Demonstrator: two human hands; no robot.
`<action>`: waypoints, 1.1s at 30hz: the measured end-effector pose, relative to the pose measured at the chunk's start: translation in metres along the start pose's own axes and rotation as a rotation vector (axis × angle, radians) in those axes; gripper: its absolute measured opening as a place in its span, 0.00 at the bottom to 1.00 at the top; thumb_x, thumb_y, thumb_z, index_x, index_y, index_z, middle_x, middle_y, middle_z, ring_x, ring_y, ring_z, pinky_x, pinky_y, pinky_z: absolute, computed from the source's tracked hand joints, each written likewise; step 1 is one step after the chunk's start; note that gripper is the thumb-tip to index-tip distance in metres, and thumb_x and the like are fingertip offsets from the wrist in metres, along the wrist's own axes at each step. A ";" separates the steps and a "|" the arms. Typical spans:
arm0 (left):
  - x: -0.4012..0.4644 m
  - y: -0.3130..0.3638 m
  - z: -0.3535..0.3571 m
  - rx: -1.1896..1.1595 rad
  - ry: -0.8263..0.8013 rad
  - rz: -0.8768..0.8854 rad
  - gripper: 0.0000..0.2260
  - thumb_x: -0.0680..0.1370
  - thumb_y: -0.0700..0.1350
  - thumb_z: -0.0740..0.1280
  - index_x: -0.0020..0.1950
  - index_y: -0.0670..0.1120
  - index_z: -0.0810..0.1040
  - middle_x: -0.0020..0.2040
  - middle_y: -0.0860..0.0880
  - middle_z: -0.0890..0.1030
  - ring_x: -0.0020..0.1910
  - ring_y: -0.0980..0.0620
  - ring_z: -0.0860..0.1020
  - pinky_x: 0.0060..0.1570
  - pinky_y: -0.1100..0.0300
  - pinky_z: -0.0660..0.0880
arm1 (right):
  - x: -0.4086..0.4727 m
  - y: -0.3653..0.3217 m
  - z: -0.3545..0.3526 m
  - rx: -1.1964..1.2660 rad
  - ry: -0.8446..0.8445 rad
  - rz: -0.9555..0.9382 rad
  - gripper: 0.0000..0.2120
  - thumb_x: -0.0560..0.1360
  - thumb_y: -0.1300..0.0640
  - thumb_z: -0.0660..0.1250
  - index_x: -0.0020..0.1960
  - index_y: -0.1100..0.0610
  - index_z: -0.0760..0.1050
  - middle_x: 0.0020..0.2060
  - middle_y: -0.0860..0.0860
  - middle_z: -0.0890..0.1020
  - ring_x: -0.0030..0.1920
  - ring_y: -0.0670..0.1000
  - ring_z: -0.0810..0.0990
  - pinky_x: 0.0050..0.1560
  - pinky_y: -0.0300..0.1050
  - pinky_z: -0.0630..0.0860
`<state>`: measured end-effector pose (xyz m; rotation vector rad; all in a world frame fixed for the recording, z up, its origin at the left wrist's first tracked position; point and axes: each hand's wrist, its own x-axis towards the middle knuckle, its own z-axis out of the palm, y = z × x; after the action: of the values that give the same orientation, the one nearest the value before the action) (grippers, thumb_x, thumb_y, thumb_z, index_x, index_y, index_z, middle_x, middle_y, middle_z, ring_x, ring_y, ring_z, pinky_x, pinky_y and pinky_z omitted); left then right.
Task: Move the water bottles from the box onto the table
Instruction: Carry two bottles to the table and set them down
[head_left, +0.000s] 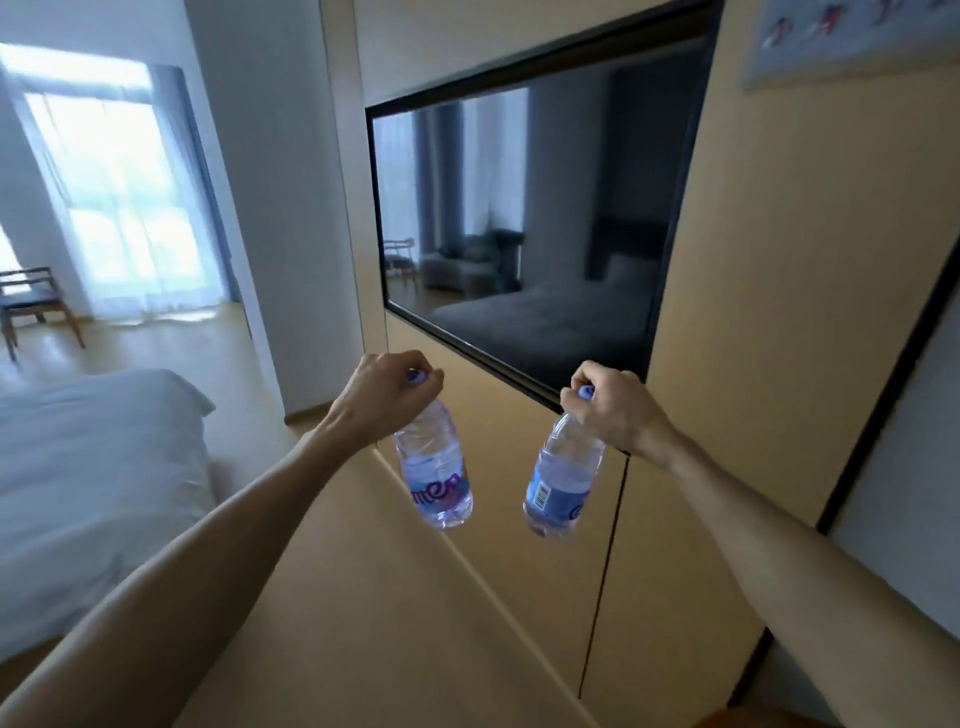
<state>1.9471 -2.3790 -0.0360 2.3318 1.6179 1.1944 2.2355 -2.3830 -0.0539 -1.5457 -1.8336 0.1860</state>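
Note:
Both arms reach forward, each carrying a clear water bottle with a blue label and a pale purple cap. My left hand (387, 392) grips the left bottle (434, 470) by its cap and neck, so the bottle hangs down in the air. My right hand (615, 410) holds the right bottle (563, 480) the same way, tilted slightly to the left. The two bottles hang apart, above the light wooden table top (363, 597). The box is not in view.
A dark television screen (524, 234) is set in the beige wall panel straight ahead. A white bed (93, 478) lies at the left. A wooden chair (36, 301) stands by the bright curtained window at the far left.

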 end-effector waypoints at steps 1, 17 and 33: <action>0.009 -0.013 -0.010 0.016 0.009 0.007 0.09 0.77 0.50 0.65 0.41 0.48 0.80 0.34 0.50 0.81 0.32 0.53 0.79 0.31 0.64 0.71 | 0.017 -0.011 0.011 0.006 -0.003 -0.016 0.10 0.72 0.49 0.65 0.37 0.54 0.70 0.29 0.48 0.78 0.34 0.52 0.76 0.36 0.45 0.74; 0.151 -0.187 -0.071 0.189 0.185 -0.126 0.10 0.80 0.47 0.64 0.42 0.43 0.77 0.34 0.52 0.76 0.30 0.59 0.73 0.30 0.71 0.65 | 0.270 -0.131 0.175 0.116 -0.041 -0.366 0.12 0.71 0.43 0.59 0.34 0.49 0.69 0.30 0.44 0.78 0.36 0.51 0.78 0.42 0.50 0.78; 0.285 -0.341 -0.099 0.357 0.319 -0.285 0.12 0.80 0.47 0.65 0.44 0.40 0.79 0.36 0.50 0.78 0.30 0.60 0.73 0.29 0.72 0.63 | 0.501 -0.194 0.309 0.212 -0.174 -0.572 0.10 0.76 0.49 0.61 0.44 0.55 0.75 0.38 0.50 0.81 0.40 0.49 0.80 0.40 0.44 0.77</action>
<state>1.6652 -2.0290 0.0357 2.0549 2.3516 1.3574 1.8843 -1.8808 0.0366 -0.8384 -2.2324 0.2386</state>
